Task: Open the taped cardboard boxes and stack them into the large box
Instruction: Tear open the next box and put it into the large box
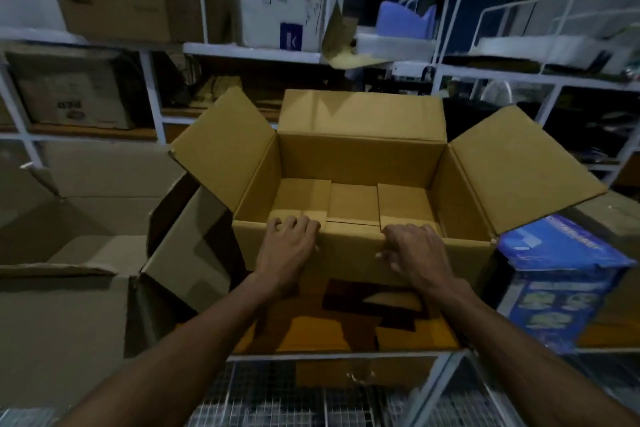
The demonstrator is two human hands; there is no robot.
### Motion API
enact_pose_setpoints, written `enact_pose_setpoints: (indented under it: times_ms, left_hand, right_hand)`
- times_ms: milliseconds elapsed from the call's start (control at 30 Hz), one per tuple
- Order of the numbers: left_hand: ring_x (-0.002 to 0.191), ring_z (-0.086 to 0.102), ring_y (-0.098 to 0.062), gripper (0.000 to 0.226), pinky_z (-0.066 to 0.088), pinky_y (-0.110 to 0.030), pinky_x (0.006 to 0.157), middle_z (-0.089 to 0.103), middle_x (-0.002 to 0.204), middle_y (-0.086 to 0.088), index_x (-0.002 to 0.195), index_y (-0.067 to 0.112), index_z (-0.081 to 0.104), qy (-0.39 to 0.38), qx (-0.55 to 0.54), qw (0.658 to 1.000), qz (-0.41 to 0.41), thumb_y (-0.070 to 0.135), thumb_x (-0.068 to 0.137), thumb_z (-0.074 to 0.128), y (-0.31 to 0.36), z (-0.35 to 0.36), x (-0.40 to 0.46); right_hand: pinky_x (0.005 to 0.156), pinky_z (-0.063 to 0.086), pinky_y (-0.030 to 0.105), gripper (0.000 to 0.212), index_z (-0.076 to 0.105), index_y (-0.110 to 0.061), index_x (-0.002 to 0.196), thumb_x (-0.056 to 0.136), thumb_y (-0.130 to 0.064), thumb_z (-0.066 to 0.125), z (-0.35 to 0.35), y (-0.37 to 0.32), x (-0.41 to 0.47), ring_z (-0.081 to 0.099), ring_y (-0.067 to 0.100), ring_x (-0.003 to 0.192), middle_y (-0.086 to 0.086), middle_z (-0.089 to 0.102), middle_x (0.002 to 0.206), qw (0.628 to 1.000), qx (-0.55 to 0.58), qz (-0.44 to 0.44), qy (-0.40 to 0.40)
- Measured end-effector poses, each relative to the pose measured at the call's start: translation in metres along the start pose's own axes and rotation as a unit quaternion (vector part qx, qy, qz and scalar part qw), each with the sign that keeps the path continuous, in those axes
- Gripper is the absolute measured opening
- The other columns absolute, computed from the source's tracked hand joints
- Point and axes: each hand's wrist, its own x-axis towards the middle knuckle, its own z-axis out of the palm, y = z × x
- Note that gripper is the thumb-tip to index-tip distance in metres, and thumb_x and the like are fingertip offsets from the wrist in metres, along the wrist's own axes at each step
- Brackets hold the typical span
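A large brown cardboard box [360, 163] stands open in front of me, its left, right and far flaps spread outward. Inside it lie flat pieces of cardboard [353, 201] side by side on the bottom. My left hand [289, 246] rests on the near rim at the left, fingers curled over the edge. At the near rim on the right is my right hand [414, 253], fingers bent against the box's front wall. The near flap [346, 322] hangs down toward me under my forearms.
Another open cardboard box [69, 239] sits at the left, touching the big one's left flap. A blue printed package [557, 284] stands at the right. White metal shelving [252, 52] with boxes runs along the back. Wire mesh [311, 402] shows below.
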Motion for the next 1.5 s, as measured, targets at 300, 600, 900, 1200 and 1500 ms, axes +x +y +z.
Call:
enact_pose_setpoints:
  times_ms: [300, 600, 900, 1200, 1500]
  left_hand:
    - [0.128, 0.048, -0.025, 0.052, 0.033, -0.053, 0.109, 0.053, 0.139, -0.005, 0.144, 0.022, 0.039, 0.109, 0.041, 0.993, -0.010, 0.042, 0.099, 0.055, -0.039, -0.095, -0.007]
    - [0.146, 0.019, -0.046, 0.135, 0.006, -0.079, 0.111, 0.014, 0.162, -0.018, 0.160, 0.028, -0.007, 0.139, 0.199, 0.968, -0.066, 0.071, 0.065, 0.078, -0.106, -0.147, -0.053]
    - [0.153, 0.002, -0.048, 0.142, -0.001, -0.082, 0.109, -0.004, 0.167, -0.015, 0.161, 0.026, -0.009, 0.164, 0.262, 0.944, -0.114, 0.075, 0.061, 0.078, -0.218, -0.169, -0.114]
    - [0.151, -0.005, -0.052, 0.142, 0.002, -0.084, 0.106, -0.010, 0.167, -0.015, 0.161, 0.029, -0.011, 0.160, 0.284, 0.942, -0.079, 0.076, 0.060, 0.078, -0.386, -0.175, -0.163]
    - [0.150, -0.010, -0.054, 0.137, 0.001, -0.085, 0.106, -0.016, 0.167, -0.018, 0.161, 0.028, -0.012, 0.117, 0.249, 0.958, -0.076, 0.072, 0.066, 0.076, -0.505, -0.144, -0.197]
  right_hand:
    - [0.100, 0.041, 0.041, 0.021, 0.061, -0.026, 0.104, 0.090, -0.037, 0.072, -0.080, -0.036, 0.033, 0.048, 0.006, 0.082, -0.013, 0.051, 0.085, 0.993, 0.027, -0.078, 0.084]
    - [0.100, 0.040, 0.042, 0.037, 0.062, -0.023, 0.120, 0.089, -0.042, 0.072, -0.136, -0.140, 0.083, 0.053, 0.013, 0.088, -0.006, 0.058, 0.090, 0.980, 0.055, -0.164, 0.096]
    - [0.094, 0.043, 0.040, 0.039, 0.063, -0.024, 0.118, 0.088, -0.046, 0.072, -0.137, -0.274, 0.122, 0.061, 0.019, 0.089, 0.000, 0.068, 0.097, 0.968, 0.079, -0.213, 0.106]
    - [0.094, 0.045, 0.042, 0.038, 0.065, -0.024, 0.115, 0.087, -0.046, 0.073, -0.107, -0.440, 0.182, 0.063, 0.021, 0.092, -0.001, 0.070, 0.098, 0.970, 0.095, -0.197, 0.103]
    - [0.090, 0.047, 0.040, 0.036, 0.064, -0.024, 0.111, 0.085, -0.047, 0.075, -0.059, -0.557, 0.229, 0.063, 0.018, 0.092, -0.004, 0.067, 0.093, 0.982, 0.091, -0.161, 0.050]
